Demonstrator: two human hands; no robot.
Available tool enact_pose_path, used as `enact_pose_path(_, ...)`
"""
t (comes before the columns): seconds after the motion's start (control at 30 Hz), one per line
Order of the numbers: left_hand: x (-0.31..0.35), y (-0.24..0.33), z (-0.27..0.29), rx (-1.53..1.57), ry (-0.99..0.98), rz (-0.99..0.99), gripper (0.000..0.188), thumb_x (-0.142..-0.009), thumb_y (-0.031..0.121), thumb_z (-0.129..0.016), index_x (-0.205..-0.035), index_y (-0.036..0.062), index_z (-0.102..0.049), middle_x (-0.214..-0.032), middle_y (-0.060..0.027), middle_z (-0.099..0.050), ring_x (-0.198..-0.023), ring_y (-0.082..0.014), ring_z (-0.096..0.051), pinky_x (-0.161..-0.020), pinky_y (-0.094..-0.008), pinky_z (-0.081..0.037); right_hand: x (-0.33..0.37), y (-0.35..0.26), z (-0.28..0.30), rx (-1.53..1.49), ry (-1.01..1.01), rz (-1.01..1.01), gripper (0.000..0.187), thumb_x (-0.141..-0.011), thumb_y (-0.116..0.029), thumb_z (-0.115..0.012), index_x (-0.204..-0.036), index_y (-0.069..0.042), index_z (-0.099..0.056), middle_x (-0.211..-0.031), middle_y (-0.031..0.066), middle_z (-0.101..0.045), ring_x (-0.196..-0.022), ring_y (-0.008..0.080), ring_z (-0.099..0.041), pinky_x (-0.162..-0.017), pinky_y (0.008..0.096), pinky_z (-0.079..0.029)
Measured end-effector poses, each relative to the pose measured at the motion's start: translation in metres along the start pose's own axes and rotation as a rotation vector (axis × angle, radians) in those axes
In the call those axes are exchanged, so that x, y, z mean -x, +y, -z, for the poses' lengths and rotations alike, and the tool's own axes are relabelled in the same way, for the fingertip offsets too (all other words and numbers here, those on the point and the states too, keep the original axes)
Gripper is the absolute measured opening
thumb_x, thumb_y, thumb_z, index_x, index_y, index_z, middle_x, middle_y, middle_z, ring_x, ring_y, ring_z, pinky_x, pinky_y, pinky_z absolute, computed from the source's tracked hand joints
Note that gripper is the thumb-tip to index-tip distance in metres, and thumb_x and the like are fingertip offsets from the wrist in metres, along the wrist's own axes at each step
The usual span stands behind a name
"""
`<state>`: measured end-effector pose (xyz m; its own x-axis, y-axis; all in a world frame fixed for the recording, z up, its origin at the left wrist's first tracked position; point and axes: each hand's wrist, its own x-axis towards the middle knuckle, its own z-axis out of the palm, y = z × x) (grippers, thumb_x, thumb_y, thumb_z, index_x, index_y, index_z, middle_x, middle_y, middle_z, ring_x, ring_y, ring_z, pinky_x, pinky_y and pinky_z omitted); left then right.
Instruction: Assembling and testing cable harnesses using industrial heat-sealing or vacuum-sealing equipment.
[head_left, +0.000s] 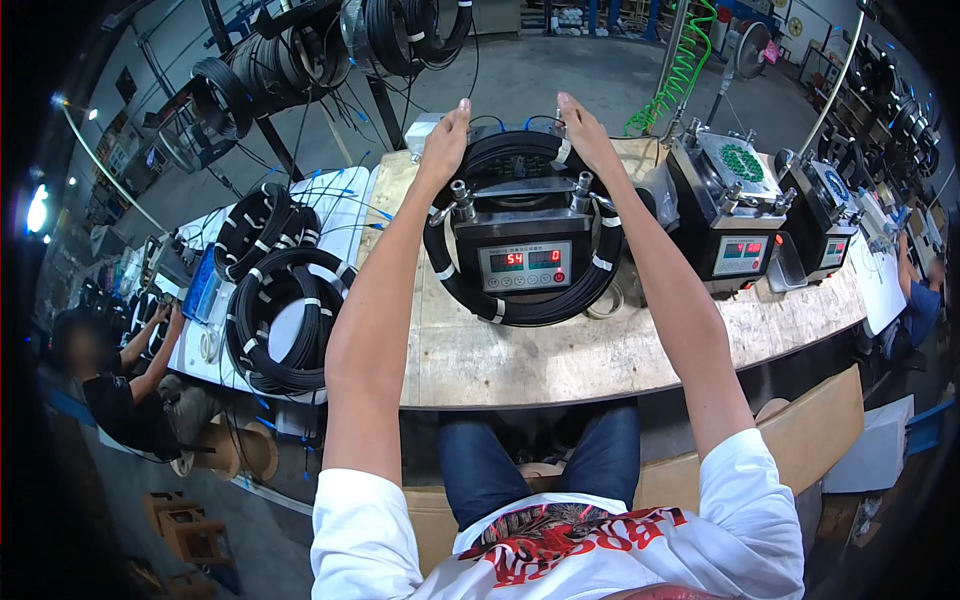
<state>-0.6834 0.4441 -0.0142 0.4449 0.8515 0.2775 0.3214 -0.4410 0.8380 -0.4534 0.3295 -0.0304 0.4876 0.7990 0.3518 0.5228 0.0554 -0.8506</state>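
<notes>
Grainy pale plywood tabletop (pixel 520 370): behind its front edge, a round, white-banded black cable coil (pixel 535 312) encircles a boxy metal machine (pixel 522 232). Near the far edge, left hand (pixel 446 143) and right hand (pixel 588 136) flank it, fingers together; whether they pinch anything, I cannot tell.

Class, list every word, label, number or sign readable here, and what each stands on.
Located, without transcribing:
Central control panel: red lit digits; small print above, hard to read.
White T-shirt: large red lettering.
Two control panels at right: red lit digits; print too small to read.
</notes>
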Motion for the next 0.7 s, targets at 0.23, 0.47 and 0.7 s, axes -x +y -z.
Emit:
enact_pose_path(0.23, -0.002, -0.009, 0.0, -0.064, 0.053, -0.071, 0.073, -0.098, 0.066, -0.041, -0.13, 0.0028, -0.06, -0.115, -0.0194, -0.068, -0.113, -0.0342, -0.061, -0.101, -0.039, -0.043, -0.001, 0.001, -0.005, -0.039, 0.028, 0.098, 0.066, -0.103, -0.053, -0.044, -0.143, -0.001, -0.05, -0.114, 0.0116, -0.065, -0.097, 0.0204, -0.064, -0.097, 0.0325, -0.045)
enact_pose_path(0.47, 0.001, -0.001, -0.004, -0.02, 0.031, -0.082, 0.07, -0.098, 0.062, -0.045, -0.135, 0.0037, -0.057, -0.121, -0.0209, -0.066, -0.117, -0.0347, -0.061, -0.102, -0.039, -0.043, 0.007, -0.005, 0.004, 0.007, 0.0, 0.04, 0.073, -0.098, -0.064, -0.042, -0.141, -0.006, -0.054, -0.129, 0.023, -0.063, -0.125, 0.0406, -0.057, -0.108, 0.0416, -0.041)
enact_pose_path(0.7, -0.003, -0.007, -0.002, -0.013, 0.03, -0.035, 0.072, -0.099, 0.063, -0.039, -0.132, 0.0021, -0.06, -0.122, -0.0231, -0.065, -0.121, -0.037, -0.057, -0.105, -0.0398, -0.039, 0.007, -0.011, 0.005, 0.074, -0.031, -0.005, 0.081, -0.093, -0.07, -0.045, -0.138, -0.004, -0.056, -0.127, 0.0266, -0.064, -0.125, 0.0413, -0.057, -0.107, 0.0432, -0.042)
